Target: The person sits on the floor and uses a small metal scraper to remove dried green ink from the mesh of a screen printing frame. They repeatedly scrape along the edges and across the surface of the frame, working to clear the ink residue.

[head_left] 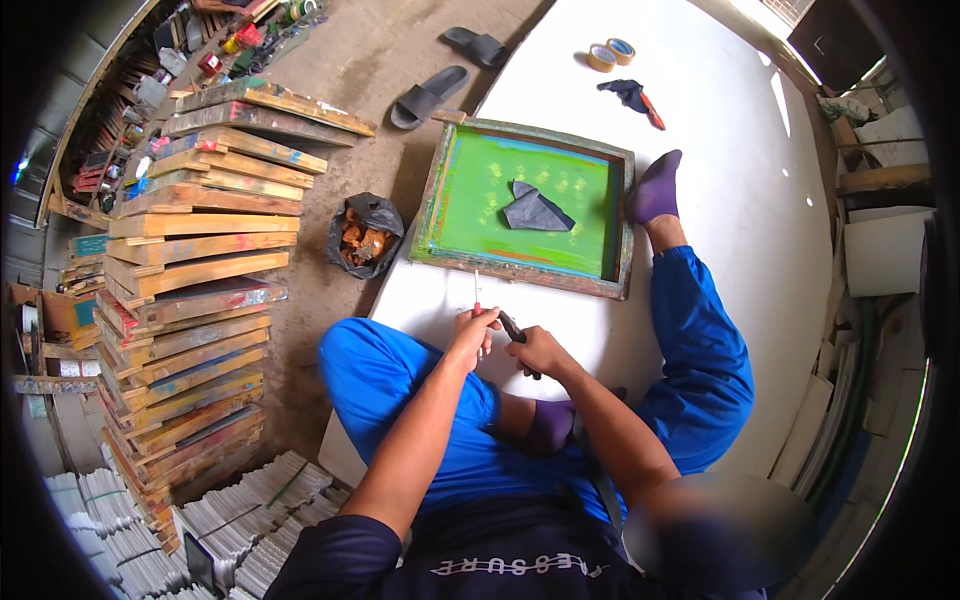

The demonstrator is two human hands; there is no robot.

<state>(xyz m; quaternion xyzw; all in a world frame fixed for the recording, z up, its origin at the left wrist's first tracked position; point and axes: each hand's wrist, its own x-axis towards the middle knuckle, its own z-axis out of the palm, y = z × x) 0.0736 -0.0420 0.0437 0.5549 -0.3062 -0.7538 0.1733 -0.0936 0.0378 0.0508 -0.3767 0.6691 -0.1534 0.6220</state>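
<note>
My left hand (470, 338) is closed around a small red-handled tool (477, 308), whose thin pale shaft points away from me toward the frame; its exact kind is unclear. Close beside it, my right hand (540, 352) grips a dark, narrow object (511, 327), its upper end reaching to the left hand's fingers. Just beyond both hands lies a wooden printing screen (520, 280) with green mesh and faint yellow marks. A folded dark cloth (540, 212) rests on that mesh.
I sit on a white tabletop (740, 160). Far off on it lie two tape rolls (601, 57) and a dark cloth with a red-orange handled item (654, 112). At left stand stacked wooden frames (200, 300), a black rubbish bag (366, 236) and black slippers (428, 97).
</note>
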